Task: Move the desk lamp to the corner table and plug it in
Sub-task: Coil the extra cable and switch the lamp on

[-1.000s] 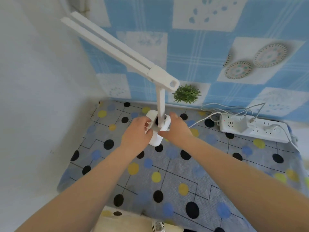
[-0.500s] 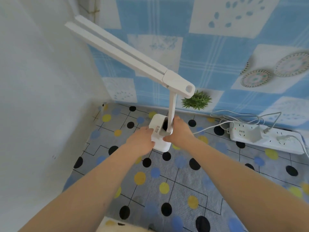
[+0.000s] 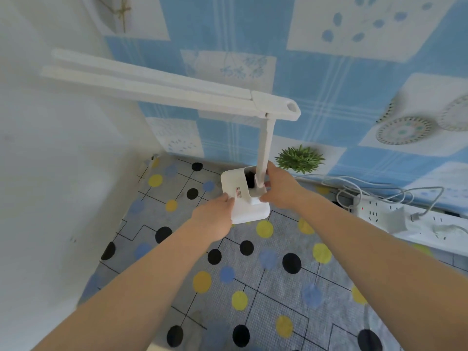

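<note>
A white desk lamp [image 3: 243, 196] stands on the corner table [image 3: 253, 279], which is covered by a grey cloth with black, yellow and blue dots. Its upright stem carries a long two-bar head [image 3: 152, 82] that points left toward the white wall. My left hand [image 3: 215, 219] touches the base's near left side. My right hand [image 3: 281, 188] grips the base at the foot of the stem. A white power strip [image 3: 395, 219] lies on the table to the right, with white cables [image 3: 367, 186] and an adapter plugged in.
A small green plant [image 3: 300, 158] sits at the back behind the lamp, against the blue and white patterned wall. The white wall closes the table's left side. Loose cables trail between the lamp and the power strip.
The lamp has settled onto the cloth nearer the back corner and its head has swung to point more level to the left. My left hand slid from the base's top down to its side.
</note>
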